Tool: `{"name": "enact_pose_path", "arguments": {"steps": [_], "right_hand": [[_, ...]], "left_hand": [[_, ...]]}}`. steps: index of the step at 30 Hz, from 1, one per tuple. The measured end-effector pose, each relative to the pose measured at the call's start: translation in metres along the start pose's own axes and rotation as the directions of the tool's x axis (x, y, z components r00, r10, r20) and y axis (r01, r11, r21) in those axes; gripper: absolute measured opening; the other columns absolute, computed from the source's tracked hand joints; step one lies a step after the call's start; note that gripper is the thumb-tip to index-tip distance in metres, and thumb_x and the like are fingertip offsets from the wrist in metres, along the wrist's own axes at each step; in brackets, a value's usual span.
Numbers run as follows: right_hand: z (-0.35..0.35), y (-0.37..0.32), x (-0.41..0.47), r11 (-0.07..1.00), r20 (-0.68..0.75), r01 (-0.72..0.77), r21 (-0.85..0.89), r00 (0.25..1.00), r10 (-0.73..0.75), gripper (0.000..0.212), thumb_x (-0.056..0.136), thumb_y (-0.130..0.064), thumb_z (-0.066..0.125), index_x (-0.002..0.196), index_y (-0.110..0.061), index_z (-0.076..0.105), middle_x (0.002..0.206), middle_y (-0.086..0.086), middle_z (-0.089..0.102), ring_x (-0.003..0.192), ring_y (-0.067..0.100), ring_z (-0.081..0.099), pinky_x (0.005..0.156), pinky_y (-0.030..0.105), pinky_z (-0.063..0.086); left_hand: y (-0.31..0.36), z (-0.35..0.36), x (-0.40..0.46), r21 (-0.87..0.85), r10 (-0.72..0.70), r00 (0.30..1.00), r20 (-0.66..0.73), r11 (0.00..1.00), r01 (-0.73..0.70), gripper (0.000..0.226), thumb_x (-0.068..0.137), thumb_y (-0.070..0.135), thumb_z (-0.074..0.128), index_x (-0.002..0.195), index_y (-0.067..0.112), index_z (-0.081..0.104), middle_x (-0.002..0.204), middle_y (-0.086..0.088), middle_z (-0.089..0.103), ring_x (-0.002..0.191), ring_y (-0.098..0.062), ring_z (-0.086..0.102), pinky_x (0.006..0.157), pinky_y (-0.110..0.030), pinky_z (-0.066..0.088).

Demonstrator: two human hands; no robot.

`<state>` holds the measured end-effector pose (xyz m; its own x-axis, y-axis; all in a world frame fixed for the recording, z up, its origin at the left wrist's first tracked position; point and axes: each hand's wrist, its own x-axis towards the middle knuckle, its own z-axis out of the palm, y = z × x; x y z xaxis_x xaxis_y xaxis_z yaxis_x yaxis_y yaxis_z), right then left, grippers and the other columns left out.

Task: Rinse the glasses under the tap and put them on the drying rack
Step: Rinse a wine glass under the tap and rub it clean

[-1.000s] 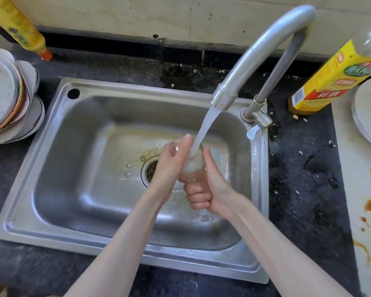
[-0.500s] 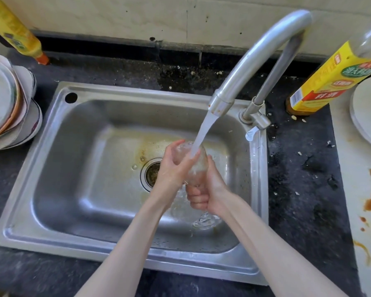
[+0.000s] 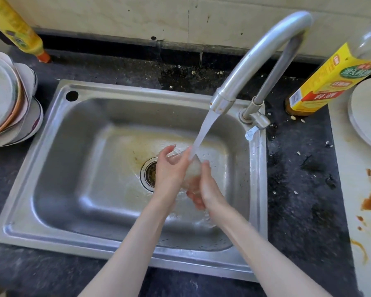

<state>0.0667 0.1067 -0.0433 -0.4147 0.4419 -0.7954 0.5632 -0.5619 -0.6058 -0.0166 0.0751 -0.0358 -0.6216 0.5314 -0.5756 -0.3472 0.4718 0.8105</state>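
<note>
1. The counter (image 3: 304, 211) is dark and speckled with crumbs; it runs off the frame on every side, so I cannot see its edges.
2. The sink (image 3: 58, 189) sits in it, a steel basin with brown staining round the drain (image 3: 149, 174). My left wrist covers the drain's right half.
3. The wall (image 3: 137, 16) behind is pale, with only its lowest strip in view.
4. The tap (image 3: 255, 52) arches over the basin from the right rim, and water (image 3: 204, 129) streams down from its mouth to my hands.
5. A pale board (image 3: 351, 179) lies at the far right, smeared with orange sauce and cut off by the frame.
6. Stacked plates (image 3: 11, 99) stand left of the sink, cropped at the left edge; how many, I cannot tell.
7. Another plate (image 3: 366, 116) rests on the board, half out of view.
8. A bottle (image 3: 330, 82) with a yellow label stands behind the board, its top cut off; the print is too distorted to read.
9. A yellow bottle (image 3: 17, 31) stands at the far left corner, its top out of frame too.
10. My left hand (image 3: 171, 170) curls round the glass from the left, fingers and thumb bent against it.
11. My right hand (image 3: 208, 189) wraps it lower down from the right, fingers closed underneath.
12. The glass (image 3: 193, 170) sits between both palms over the basin, right of the drain, directly under the stream. It is clear, blurred by water, and mostly hidden; I cannot make out its rim or base.
</note>
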Motion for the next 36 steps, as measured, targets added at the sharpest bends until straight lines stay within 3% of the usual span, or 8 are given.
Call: {"name": "enact_pose_path", "arguments": {"steps": [3,9,12,15,20,25,31,36], "right_hand": [[0.008,0.007,-0.001,0.937,-0.233,0.229,-0.263,0.927,-0.293,0.079,0.086,-0.070,0.000,0.132,-0.023,0.044,0.115,0.001,0.060,0.104,0.023,0.057,0.081,0.034,0.037],[-0.008,-0.003,0.000,0.958,0.153,-0.176,0.225,0.978,0.144,0.074,0.084,-0.076,0.001,0.057,-0.019,0.040,0.036,-0.004,0.028,0.030,0.008,0.020,0.036,0.014,0.015],[0.002,-0.001,-0.003,0.981,-0.164,0.097,-0.169,0.979,-0.125,0.075,0.091,-0.064,0.002,0.099,-0.018,0.061,0.081,0.007,0.068,0.073,0.023,0.064,0.066,0.030,0.047],[0.007,0.004,-0.007,0.849,-0.303,0.171,-0.501,0.884,-0.357,0.067,0.092,-0.058,0.002,0.116,-0.021,0.052,0.114,0.013,0.063,0.108,0.035,0.055,0.086,0.040,0.037],[-0.005,-0.004,0.007,0.997,-0.106,0.071,0.024,0.992,-0.068,0.082,0.079,-0.077,-0.006,0.059,-0.021,0.050,0.043,-0.001,0.042,0.039,0.012,0.038,0.042,0.019,0.027],[-0.014,-0.006,0.005,0.964,0.257,-0.200,0.178,0.955,0.150,0.080,0.082,-0.079,0.002,0.048,-0.017,0.040,0.037,-0.004,0.021,0.031,0.008,0.015,0.035,0.014,0.011],[-0.001,0.013,0.001,0.909,-0.140,0.256,-0.328,0.939,-0.315,0.074,0.087,-0.066,-0.002,0.139,-0.032,0.038,0.131,-0.006,0.055,0.110,0.024,0.058,0.101,0.039,0.038],[-0.014,0.002,-0.006,0.940,-0.188,0.331,-0.088,0.921,-0.342,0.076,0.090,-0.065,0.006,0.117,-0.022,0.062,0.099,-0.008,0.061,0.071,-0.004,0.053,0.073,0.017,0.037]], "left_hand": [[0.003,0.005,-0.005,-0.037,-0.012,0.998,-0.056,0.999,0.010,0.058,0.083,0.039,0.064,0.130,0.020,0.036,0.106,0.006,0.061,0.096,-0.005,0.060,0.084,-0.019,0.044],[0.006,-0.008,0.002,0.006,-0.067,0.990,0.122,0.998,0.067,0.063,0.071,0.045,0.075,0.126,0.031,0.048,0.099,-0.003,0.070,0.089,-0.014,0.067,0.082,-0.034,0.052],[0.005,0.003,-0.001,-0.135,-0.086,0.995,-0.040,0.988,0.080,0.071,0.079,0.037,0.070,0.137,0.019,0.033,0.101,0.003,0.067,0.098,-0.013,0.062,0.094,-0.034,0.047],[0.009,0.007,0.000,-0.213,-0.076,0.996,-0.052,0.975,0.064,0.075,0.080,0.039,0.069,0.138,0.015,0.029,0.092,0.013,0.061,0.100,-0.010,0.058,0.099,-0.033,0.042],[0.007,-0.006,0.000,-0.149,0.023,0.993,0.120,0.989,-0.005,0.077,0.060,0.044,0.080,0.127,0.022,0.048,0.107,-0.005,0.069,0.099,-0.020,0.066,0.091,-0.038,0.050],[0.003,-0.014,-0.001,-0.193,0.063,0.984,0.165,0.981,-0.031,0.071,0.058,0.045,0.077,0.121,0.025,0.053,0.103,-0.010,0.070,0.097,-0.025,0.067,0.087,-0.040,0.050],[0.006,-0.002,-0.009,-0.121,0.051,0.998,0.044,0.992,-0.046,0.089,0.073,0.057,0.061,0.144,0.017,0.024,0.122,0.012,0.052,0.116,-0.009,0.051,0.104,-0.032,0.037],[0.013,-0.018,-0.027,-0.128,0.094,0.980,0.174,0.989,-0.073,0.080,0.070,0.064,0.062,0.135,0.023,0.042,0.135,0.005,0.053,0.122,-0.012,0.052,0.108,-0.040,0.038]]}}
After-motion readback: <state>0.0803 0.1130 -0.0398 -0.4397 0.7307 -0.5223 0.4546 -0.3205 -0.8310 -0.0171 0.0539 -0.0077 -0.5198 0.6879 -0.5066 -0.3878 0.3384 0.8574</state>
